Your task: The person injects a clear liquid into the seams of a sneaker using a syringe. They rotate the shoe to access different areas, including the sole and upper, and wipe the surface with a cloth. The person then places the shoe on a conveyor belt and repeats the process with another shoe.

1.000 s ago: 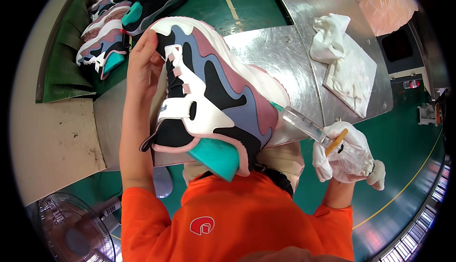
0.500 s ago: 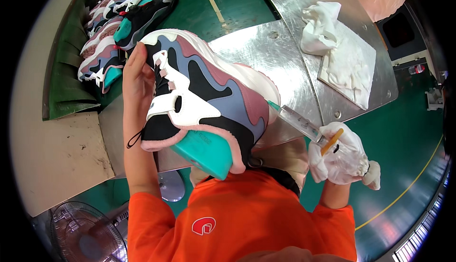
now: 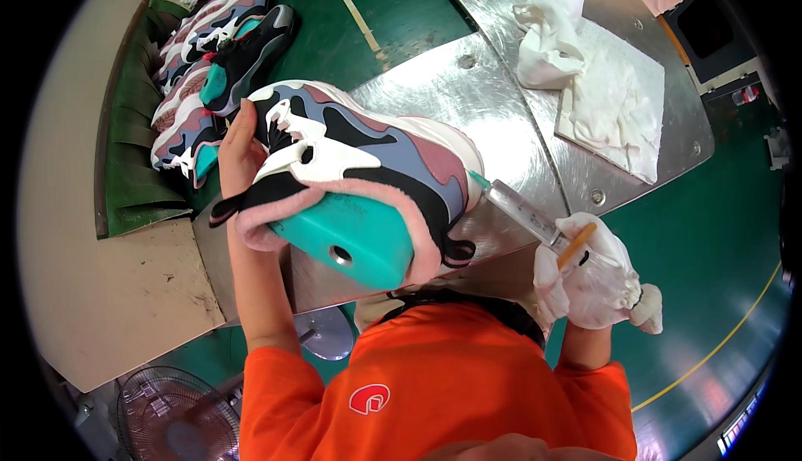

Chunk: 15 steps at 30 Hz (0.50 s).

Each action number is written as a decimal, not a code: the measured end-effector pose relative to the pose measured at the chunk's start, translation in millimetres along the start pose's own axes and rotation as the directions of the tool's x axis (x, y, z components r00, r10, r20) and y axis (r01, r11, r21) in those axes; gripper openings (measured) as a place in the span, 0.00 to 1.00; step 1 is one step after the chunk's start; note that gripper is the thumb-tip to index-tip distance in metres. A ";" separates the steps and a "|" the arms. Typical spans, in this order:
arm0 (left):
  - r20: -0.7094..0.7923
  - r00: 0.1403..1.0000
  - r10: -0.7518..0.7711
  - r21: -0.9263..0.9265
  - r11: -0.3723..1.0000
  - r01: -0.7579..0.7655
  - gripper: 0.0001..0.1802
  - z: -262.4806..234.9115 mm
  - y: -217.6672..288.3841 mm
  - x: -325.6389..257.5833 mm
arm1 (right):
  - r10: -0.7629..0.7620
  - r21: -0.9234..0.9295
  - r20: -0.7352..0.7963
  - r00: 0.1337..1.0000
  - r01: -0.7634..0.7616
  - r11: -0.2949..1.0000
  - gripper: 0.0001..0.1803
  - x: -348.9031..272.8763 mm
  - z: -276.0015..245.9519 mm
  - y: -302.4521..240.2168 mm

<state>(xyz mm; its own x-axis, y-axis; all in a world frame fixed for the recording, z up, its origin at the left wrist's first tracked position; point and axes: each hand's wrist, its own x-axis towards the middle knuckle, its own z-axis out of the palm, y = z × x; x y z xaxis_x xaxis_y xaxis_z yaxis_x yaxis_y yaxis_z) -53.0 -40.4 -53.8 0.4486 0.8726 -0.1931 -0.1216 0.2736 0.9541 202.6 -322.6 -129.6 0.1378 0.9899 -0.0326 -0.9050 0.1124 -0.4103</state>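
While the right hand (image 3: 597,281), wrapped in a white cloth glove, has its fingers closed around a clear syringe (image 3: 522,210), the needle tip sits right at the heel side of a chunky sneaker (image 3: 359,177). That shoe's held up over the metal tabletop (image 3: 501,101), teal last poking out of its pink collar. Left hand (image 3: 238,147) fingers grip its far side. Further back there's a white rag (image 3: 585,68), and more matching sneakers (image 3: 217,51) lined up on a green belt.
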 end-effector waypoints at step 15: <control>0.613 0.711 0.345 0.534 0.482 -0.695 0.20 -24.5 -2.7 19.6 | 0.106 0.105 0.056 0.993 -0.111 0.988 0.29 11.4 -15.2 -2.5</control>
<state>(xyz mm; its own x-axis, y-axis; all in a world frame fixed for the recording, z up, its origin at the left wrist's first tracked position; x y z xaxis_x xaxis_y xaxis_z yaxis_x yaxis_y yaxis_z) -65.6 -14.1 -65.8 0.8194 0.4669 0.3325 0.1026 -0.6902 0.7163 212.5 -312.9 -142.9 0.0181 0.9995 -0.0246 -0.9518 0.0097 -0.3065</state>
